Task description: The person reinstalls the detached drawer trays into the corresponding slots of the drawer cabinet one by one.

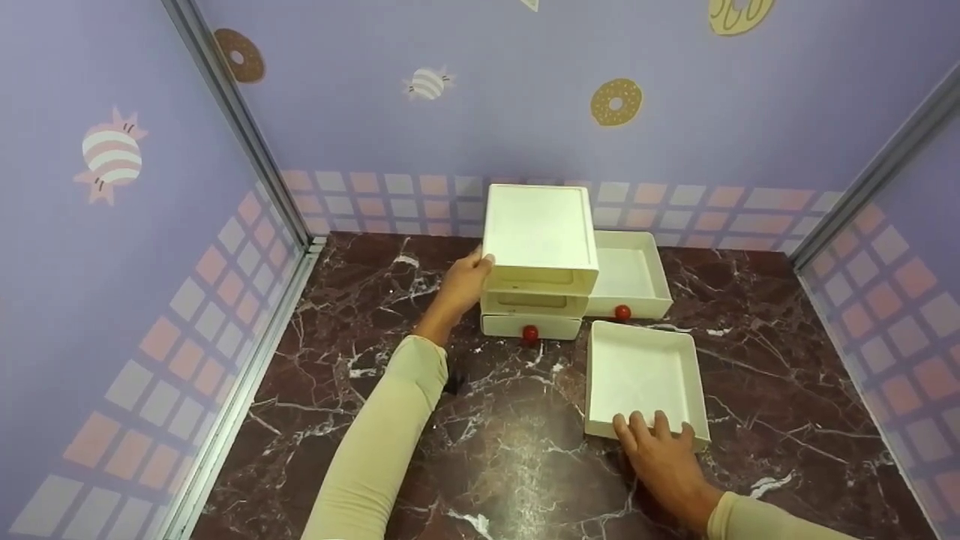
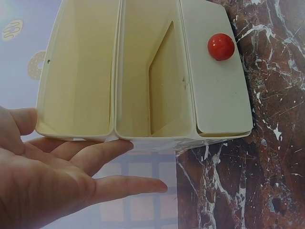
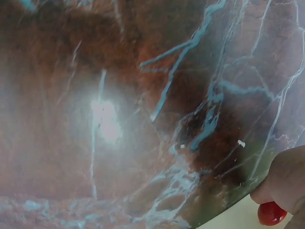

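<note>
head view, cabinet: i see the white drawer cabinet (image 1: 538,247) standing at 12 o'clock on the marble bench (image 1: 480,450); its two upper slots are empty and the bottom drawer (image 1: 529,325) is in place with a red knob.
head view, left hand: my left hand (image 1: 466,281) rests flat against the cabinet's side at 9 o'clock, fingers straight.
head view, near drawer: a loose drawer (image 1: 643,375) lies at 4 o'clock of the cabinet; my right hand (image 1: 660,454) grips its near wall, fingers curled over the rim.
head view, far drawer: another loose drawer (image 1: 628,274) sits just beside the cabinet at 3 o'clock.
left wrist view: the open palm and straight fingers (image 2: 102,155) touch the cabinet's edge.
right wrist view: mostly blurred marble; at 5 o'clock a finger (image 3: 286,179) sits on a red knob (image 3: 271,213).
</note>
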`<action>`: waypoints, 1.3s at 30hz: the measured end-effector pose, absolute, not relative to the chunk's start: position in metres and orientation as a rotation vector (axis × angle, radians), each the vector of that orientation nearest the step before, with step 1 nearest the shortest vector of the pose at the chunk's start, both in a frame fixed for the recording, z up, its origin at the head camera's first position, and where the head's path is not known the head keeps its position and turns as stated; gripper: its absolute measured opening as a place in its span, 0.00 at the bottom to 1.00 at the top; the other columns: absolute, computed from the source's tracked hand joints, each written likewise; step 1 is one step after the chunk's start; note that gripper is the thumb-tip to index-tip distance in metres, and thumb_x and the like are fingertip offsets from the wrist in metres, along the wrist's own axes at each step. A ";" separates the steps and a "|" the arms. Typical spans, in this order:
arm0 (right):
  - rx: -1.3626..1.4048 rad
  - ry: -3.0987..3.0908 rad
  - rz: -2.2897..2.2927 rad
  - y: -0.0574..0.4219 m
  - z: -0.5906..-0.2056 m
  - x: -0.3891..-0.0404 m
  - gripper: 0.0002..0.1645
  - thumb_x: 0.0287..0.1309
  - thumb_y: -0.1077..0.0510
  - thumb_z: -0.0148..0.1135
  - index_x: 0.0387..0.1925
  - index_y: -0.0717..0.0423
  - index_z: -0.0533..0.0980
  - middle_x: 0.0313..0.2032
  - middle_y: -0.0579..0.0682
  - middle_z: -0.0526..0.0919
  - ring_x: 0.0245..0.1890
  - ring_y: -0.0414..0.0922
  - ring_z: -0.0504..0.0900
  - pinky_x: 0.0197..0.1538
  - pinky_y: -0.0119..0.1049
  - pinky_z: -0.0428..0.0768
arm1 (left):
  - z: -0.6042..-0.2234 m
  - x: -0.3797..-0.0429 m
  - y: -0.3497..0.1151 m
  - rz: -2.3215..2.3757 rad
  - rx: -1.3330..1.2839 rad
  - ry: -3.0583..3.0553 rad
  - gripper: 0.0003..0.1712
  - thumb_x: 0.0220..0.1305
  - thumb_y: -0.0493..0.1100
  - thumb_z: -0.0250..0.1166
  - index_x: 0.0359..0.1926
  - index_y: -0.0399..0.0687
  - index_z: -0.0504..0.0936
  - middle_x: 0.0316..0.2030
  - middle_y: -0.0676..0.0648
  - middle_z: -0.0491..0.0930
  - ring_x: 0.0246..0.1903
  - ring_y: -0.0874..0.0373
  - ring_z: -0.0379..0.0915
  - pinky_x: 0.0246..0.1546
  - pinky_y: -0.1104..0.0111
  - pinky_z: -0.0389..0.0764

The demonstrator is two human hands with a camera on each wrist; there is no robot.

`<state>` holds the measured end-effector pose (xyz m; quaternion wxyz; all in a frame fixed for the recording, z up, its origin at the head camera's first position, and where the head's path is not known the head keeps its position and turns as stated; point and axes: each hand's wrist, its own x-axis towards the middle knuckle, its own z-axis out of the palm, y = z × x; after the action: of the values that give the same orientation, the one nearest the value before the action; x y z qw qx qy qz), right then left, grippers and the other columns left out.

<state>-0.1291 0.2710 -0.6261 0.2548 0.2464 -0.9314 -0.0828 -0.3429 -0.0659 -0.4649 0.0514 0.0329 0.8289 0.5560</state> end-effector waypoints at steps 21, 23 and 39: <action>0.775 -2.410 -0.343 0.239 -0.605 -0.103 0.31 0.47 0.63 0.56 0.58 0.52 0.74 0.47 0.56 0.77 0.41 0.63 0.80 0.22 0.52 0.74 | -0.465 -0.341 -0.067 1.675 0.106 2.535 0.34 0.80 0.54 0.48 0.79 0.44 0.57 0.78 0.45 0.58 0.78 0.49 0.52 0.80 0.57 0.55; 0.776 -2.386 -0.317 0.232 -0.602 -0.100 0.26 0.56 0.62 0.47 0.57 0.52 0.75 0.46 0.56 0.78 0.40 0.63 0.80 0.22 0.52 0.74 | -0.465 -0.341 -0.067 1.682 0.105 2.531 0.34 0.80 0.54 0.48 0.79 0.45 0.57 0.78 0.45 0.58 0.78 0.48 0.53 0.79 0.57 0.55; 0.811 -2.393 -0.306 0.179 -0.567 -0.105 0.29 0.56 0.60 0.46 0.61 0.49 0.73 0.51 0.53 0.81 0.45 0.62 0.82 0.27 0.52 0.78 | -0.464 -0.341 -0.067 1.691 0.085 2.505 0.36 0.80 0.55 0.48 0.80 0.45 0.56 0.79 0.43 0.57 0.78 0.47 0.52 0.79 0.55 0.55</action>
<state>-0.1055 0.1793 -0.5665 0.2940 0.3045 -0.8987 -0.1150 -0.3412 -0.0667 -0.4640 0.0591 0.0282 0.8270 0.5583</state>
